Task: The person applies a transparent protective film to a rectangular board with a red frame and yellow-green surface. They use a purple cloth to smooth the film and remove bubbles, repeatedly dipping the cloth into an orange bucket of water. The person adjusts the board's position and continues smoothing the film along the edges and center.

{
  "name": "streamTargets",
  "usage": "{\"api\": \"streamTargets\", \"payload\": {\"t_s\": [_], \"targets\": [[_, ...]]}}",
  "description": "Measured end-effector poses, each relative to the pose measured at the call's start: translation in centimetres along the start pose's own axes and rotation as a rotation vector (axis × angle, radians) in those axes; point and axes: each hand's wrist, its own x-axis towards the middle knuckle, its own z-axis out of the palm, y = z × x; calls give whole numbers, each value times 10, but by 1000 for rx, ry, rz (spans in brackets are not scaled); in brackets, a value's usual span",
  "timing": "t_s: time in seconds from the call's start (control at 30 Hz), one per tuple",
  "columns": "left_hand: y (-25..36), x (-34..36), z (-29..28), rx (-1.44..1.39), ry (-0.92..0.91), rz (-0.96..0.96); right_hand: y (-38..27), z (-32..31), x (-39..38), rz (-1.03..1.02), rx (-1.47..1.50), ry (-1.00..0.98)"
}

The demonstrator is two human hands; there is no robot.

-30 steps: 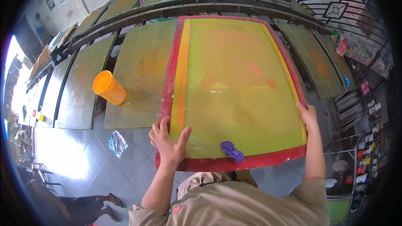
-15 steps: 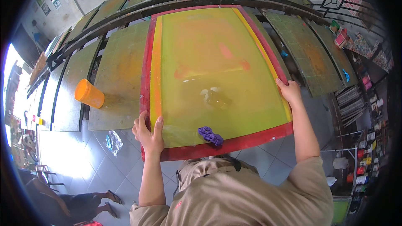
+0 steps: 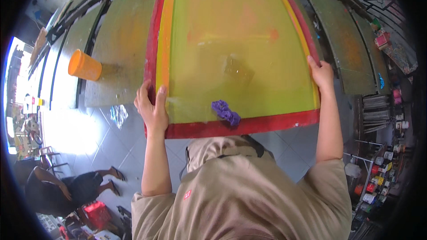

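I hold a large screen-printing frame (image 3: pixel 242 126) with a red border and a translucent yellow-green mesh bearing faint pink and orange stains. My left hand (image 3: pixel 153 109) is closed on its left edge near the lower corner, thumb on top. My right hand (image 3: pixel 322 74) grips the right edge a little farther up. A crumpled purple cloth (image 3: pixel 225 112) lies on the mesh by the lower border. Left of the frame, an orange cup (image 3: pixel 83 64) sits on a greyish-green printing board (image 3: pixel 117 15).
More boards (image 3: pixel 336 35) rest along a dark rail. A person (image 3: pixel 55 189) in dark clothing is at the lower left, near a red crate (image 3: pixel 96 213). A rack of paint containers (image 3: pixel 373 180) is at the lower right. Crumpled plastic (image 3: pixel 119 115) lies below the left board.
The frame, my hands and the surroundings now sit higher in the picture, as the view has shifted. The frame has also moved somewhat leftward over the boards, still held in both hands.
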Motion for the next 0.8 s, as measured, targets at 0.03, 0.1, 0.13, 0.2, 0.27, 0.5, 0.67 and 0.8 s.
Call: {"api": "streamTargets", "payload": {"t_s": [0.03, 0.1, 0.13, 0.2, 0.27, 0.5, 0.67, 0.8], "targets": [[1, -1, -1, -45, -3, -14, 3, 3, 1, -19, -4, 27], [3, -1, -3, -95, -9, -13, -4, 0, -8, -68, -133, 134], [9, -1, -6, -93, -11, 3, -15, -5, -20, -122, -101, 188], [19, -3, -10, -114, -49, 72, -47, -19, -49, -289, 108, 166], [28, -7, -15, -159, -145, 181, -81, -22, -97, -614, 361, -59], [85, -17, -26, 132, -637, 79, -153, 19, -205, -986, 303, -336], [63, -4, -31, -31, -687, -7, -126, 8, -204, -711, 527, -166], [40, 8, -41, -201, -851, 320, -69, -11, -199, -297, 284, 200]]}}
